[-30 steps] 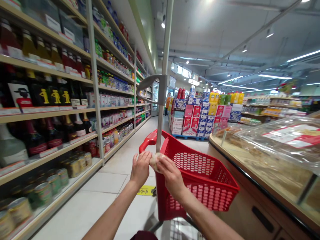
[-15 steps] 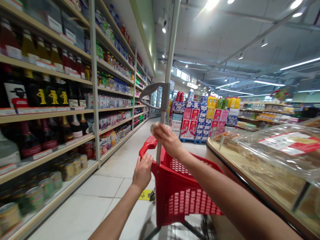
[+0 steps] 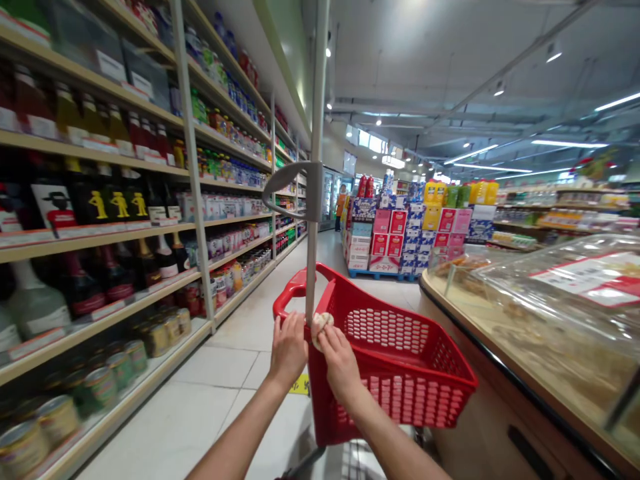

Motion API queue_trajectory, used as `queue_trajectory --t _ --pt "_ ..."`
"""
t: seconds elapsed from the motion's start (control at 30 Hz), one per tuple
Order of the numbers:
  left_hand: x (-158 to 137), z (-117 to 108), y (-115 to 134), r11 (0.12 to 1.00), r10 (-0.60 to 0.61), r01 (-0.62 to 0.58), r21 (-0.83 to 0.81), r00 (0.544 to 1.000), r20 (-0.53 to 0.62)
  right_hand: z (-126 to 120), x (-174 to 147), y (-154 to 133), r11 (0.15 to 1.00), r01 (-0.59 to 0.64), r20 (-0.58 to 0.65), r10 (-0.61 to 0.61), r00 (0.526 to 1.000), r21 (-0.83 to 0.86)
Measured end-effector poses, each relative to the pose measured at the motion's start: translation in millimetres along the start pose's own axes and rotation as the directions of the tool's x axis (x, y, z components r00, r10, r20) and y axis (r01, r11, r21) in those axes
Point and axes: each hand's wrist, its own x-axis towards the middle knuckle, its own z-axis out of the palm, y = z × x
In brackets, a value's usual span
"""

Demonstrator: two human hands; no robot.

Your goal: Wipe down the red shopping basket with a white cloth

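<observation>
A red plastic shopping cart (image 3: 321, 417) stands in front of me. A metal pole (image 3: 312, 260) rises from its near edge, with a grey loop-shaped fitting (image 3: 314, 193) partway up. My left hand (image 3: 289, 350) is closed over the cart's near rim, just left of the pole, below the red handle (image 3: 284, 293). Pinched in my right hand (image 3: 341, 363) is a crumpled off-white cloth (image 3: 323, 323), pressed at the foot of the pole on the cart's rim. The cart's basket is seen from above and behind.
Shelves (image 3: 125, 233) of bottles and cans run along the left. A display counter (image 3: 480, 320) with clear plastic covers borders the right. Ahead stand stacked boxes (image 3: 385, 240) on a blue pallet, and a person in orange (image 3: 341, 207) farther off. Tiled floor (image 3: 220, 373) lies between.
My right hand has slid down the pole with the cloth, from above the handle to the rim. My left hand stays on the cart. The view has shifted slightly, showing more of the basket.
</observation>
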Motion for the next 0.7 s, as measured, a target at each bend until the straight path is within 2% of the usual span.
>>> queue_trajectory --t 0.07,0.13,0.2,0.27,0.3,0.4,0.5,0.6,0.7 --pt "-2 0 0 1.000 0.023 -0.023 0.012 1.000 0.018 -6 -44 27 0.998 -0.037 0.009 0.037 0.999 -0.050" --pt "-4 0 1 0.998 0.055 -0.055 0.013 0.998 0.017 -29 -77 61 0.988 -0.119 0.035 0.123 0.992 -0.096" --pt "-6 4 7 0.997 0.080 -0.080 0.015 0.996 -0.027 -54 -94 86 0.950 -0.274 0.017 0.279 0.960 -0.148" --pt "-9 10 18 0.993 0.116 -0.114 0.030 0.991 -0.067 -64 -93 89 0.924 -0.361 0.008 0.365 0.931 -0.123" --pt "-11 14 24 0.990 0.135 -0.132 0.044 0.988 -0.073 -61 -86 83 0.929 -0.361 0.019 0.364 0.931 -0.083" --pt "-16 24 36 0.975 0.208 -0.205 0.084 0.978 -0.024 -31 -54 49 0.973 -0.225 0.083 0.221 0.972 0.045" --pt "-14 27 37 0.933 0.349 -0.354 0.065 0.934 0.081 -7 -36 31 0.974 -0.227 0.074 0.227 0.971 -0.018" --pt "-1 28 37 0.921 0.377 -0.387 0.050 0.915 0.145 -14 -45 49 0.956 -0.267 0.101 0.280 0.955 -0.122" --pt "15 34 40 0.925 0.362 -0.375 0.060 0.919 0.156 -41 -69 89 0.940 -0.276 0.148 0.308 0.940 -0.199"
